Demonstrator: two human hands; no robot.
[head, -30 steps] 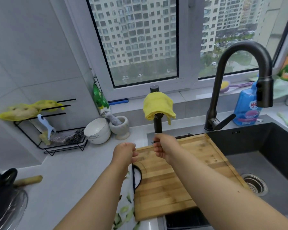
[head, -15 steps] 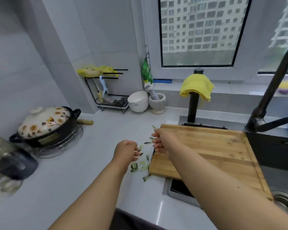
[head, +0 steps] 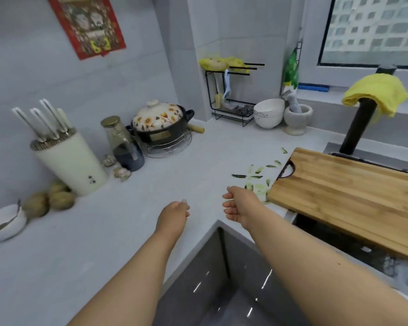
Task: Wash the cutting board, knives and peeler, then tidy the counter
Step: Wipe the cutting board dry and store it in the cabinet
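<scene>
Head camera view: both hands hang over the pale grey counter point(head: 104, 231) at centre frame, holding nothing. The left hand point(head: 174, 214) is loosely curled, as is the right hand point(head: 239, 205). At right, the rectangular bamboo cutting board point(head: 344, 191) bridges the dark sink point(head: 353, 255), green vegetable peelings point(head: 257, 177) scattered beside its handle end. White-handled knives point(head: 43, 121) stand in a cream block point(head: 73, 163), upper left.
</scene>
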